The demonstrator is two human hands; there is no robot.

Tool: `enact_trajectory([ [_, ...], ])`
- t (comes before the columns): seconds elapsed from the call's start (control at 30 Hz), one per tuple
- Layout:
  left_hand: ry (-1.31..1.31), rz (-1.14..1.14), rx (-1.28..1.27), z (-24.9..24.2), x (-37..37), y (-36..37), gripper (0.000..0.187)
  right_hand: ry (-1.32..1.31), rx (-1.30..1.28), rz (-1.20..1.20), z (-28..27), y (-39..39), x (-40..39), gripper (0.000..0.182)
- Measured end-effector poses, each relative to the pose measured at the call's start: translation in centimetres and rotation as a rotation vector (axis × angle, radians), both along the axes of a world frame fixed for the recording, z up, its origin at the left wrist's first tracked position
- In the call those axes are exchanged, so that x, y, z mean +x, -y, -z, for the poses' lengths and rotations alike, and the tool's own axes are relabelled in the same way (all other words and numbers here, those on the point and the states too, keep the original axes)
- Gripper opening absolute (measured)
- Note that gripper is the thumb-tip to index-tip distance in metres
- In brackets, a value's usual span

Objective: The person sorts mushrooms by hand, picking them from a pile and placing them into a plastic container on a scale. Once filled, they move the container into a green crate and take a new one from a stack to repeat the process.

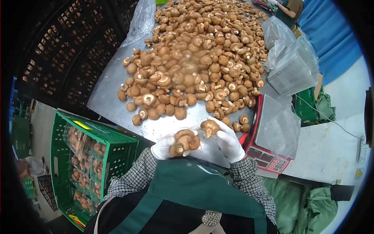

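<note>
A big heap of brown mushrooms (198, 58) covers a metal table (103, 91). My left hand (164, 147), in a white glove, is closed around a few mushrooms (185, 141) held near my chest. Just to its right, my gloved right hand (229, 143) pinches a single mushroom (209, 127) by its cap and stem, above the table's near edge. Both hands are close together, just below the nearest loose mushrooms of the heap.
A green crate (117, 139) with packed mushroom trays stands at my left. A red-edged scale (269, 158) with a plastic bag on it sits to the right. Bagged stacks of clear trays (292, 68) lie beyond. Another person's arm (286, 9) shows at the top right.
</note>
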State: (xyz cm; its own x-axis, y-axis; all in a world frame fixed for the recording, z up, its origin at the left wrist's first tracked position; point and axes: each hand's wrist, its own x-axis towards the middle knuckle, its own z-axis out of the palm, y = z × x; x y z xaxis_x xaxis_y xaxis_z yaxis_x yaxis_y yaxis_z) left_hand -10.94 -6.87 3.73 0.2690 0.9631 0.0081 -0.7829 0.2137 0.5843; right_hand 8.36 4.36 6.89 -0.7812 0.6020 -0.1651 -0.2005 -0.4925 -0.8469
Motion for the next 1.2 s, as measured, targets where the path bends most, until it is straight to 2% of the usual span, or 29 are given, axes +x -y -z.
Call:
enact_trajectory([
  [0.1, -0.018, -0.043, -0.034, 0.0, -0.2, 0.9, 0.076, 0.146, 0.155, -0.114, -0.4, 0.2, -0.3, 0.052],
  [0.2, -0.198, 0.056, -0.017, 0.8, -1.8, 1.4, 0.073, 0.213, 0.334, -0.247, -1.2, 0.2, -2.6, 0.048],
  [0.23, -0.117, -0.054, -0.009, 1.7, -1.7, 2.0, 0.069, 0.218, 0.391, -0.280, -1.2, 0.3, -3.7, 0.046],
  [0.27, -0.086, -0.146, -0.006, 2.0, -2.2, 2.4, 0.068, 0.244, 0.732, -0.260, 0.8, -0.2, -4.7, 0.045],
  [0.3, -0.056, -0.239, -0.002, 2.0, -2.9, 2.7, 0.066, 0.292, 0.702, -0.242, 0.8, -0.7, -5.2, 0.045],
  [0.33, -0.009, -0.261, 0.140, 1.8, -4.1, 2.3, 0.064, 0.341, 0.673, -0.225, 0.8, -1.3, -5.6, 0.045],
  [0.37, 0.008, -0.344, 0.087, 1.9, -4.8, 3.0, 0.065, 0.391, 0.645, -0.210, 0.8, -1.4, -5.8, 0.045],
  [0.4, 0.028, -0.428, 0.037, 2.0, -5.5, 3.8, 0.066, 0.470, 0.732, -0.163, 1.6, -1.2, -5.9, 0.041],
  [0.47, 0.070, -0.552, -0.062, 2.1, -6.3, 5.1, 0.072, 0.630, 1.292, -0.176, 5.2, 0.1, -5.1, 0.039],
  [0.5, 0.049, -0.527, -0.062, 2.4, -6.6, 5.3, 0.074, 0.715, 1.573, -0.176, 7.1, 0.6, -4.6, 0.039],
  [0.6, 0.060, -0.459, -0.118, 3.5, -5.6, 5.1, 0.073, 0.696, 1.687, -0.141, 10.3, 1.9, -4.6, 0.032],
  [0.67, 0.084, -0.451, -0.213, 3.2, -4.1, 4.3, 0.073, 0.634, 1.255, 0.003, 9.9, 1.6, -3.3, 0.031],
  [0.7, 0.120, -0.394, -0.182, 3.5, -3.5, 3.6, 0.071, 0.593, 1.033, 0.076, 9.3, 1.9, -2.8, 0.030],
  [0.73, 0.095, -0.349, -0.167, 3.6, -3.1, 3.1, 0.071, 0.556, 0.922, 0.137, 8.3, 1.3, -1.2, 0.027],
  [0.77, 0.070, -0.303, -0.149, 3.7, -2.7, 2.5, 0.070, 0.551, 0.823, 0.143, 3.9, 0.7, 1.1, 0.029],
  [0.8, 0.065, -0.274, -0.196, 3.8, -2.3, 2.0, 0.072, 0.635, 0.672, 0.236, 0.9, 0.8, 3.5, 0.031],
  [0.83, 0.009, -0.249, -0.185, 3.2, -1.6, 1.1, 0.072, 0.626, 0.676, 0.346, -2.5, 0.7, 6.8, 0.030],
  [0.87, -0.048, -0.225, -0.175, 1.9, -0.8, 0.1, 0.071, 0.556, 0.568, 0.500, -4.2, 1.0, 10.7, 0.029],
  [0.93, -0.194, -0.198, -0.206, 0.6, 0.6, -1.5, 0.073, 0.551, 0.794, 0.968, -5.9, 1.8, 18.8, 0.030],
  [0.97, -0.281, -0.139, -0.150, 0.2, 1.2, -2.5, 0.071, 0.547, 0.758, 1.163, -7.2, 2.4, 21.6, 0.031],
  [1.03, -0.444, -0.012, -0.022, -1.0, 2.7, -5.6, 0.068, 0.783, 0.720, 1.402, -6.9, 3.2, 29.2, 0.033],
  [1.07, -0.605, 0.021, 0.010, -3.6, 4.2, -7.2, 0.059, 0.909, 0.686, 1.390, -5.7, 3.0, 33.3, 0.036],
  [1.1, -0.740, 0.026, 0.188, -5.4, 6.4, -9.0, 0.056, 1.030, 0.645, 1.373, -3.8, 3.0, 36.5, 0.041],
  [1.17, -0.993, -0.038, 0.544, -8.8, 10.9, -12.3, 0.051, 1.896, 1.071, 1.048, -1.5, 4.3, 39.2, 0.049],
  [1.2, -1.184, -0.102, 0.777, -9.5, 13.2, -14.0, 0.055, 1.719, 0.961, 1.094, -2.2, 5.1, 38.4, 0.054],
])
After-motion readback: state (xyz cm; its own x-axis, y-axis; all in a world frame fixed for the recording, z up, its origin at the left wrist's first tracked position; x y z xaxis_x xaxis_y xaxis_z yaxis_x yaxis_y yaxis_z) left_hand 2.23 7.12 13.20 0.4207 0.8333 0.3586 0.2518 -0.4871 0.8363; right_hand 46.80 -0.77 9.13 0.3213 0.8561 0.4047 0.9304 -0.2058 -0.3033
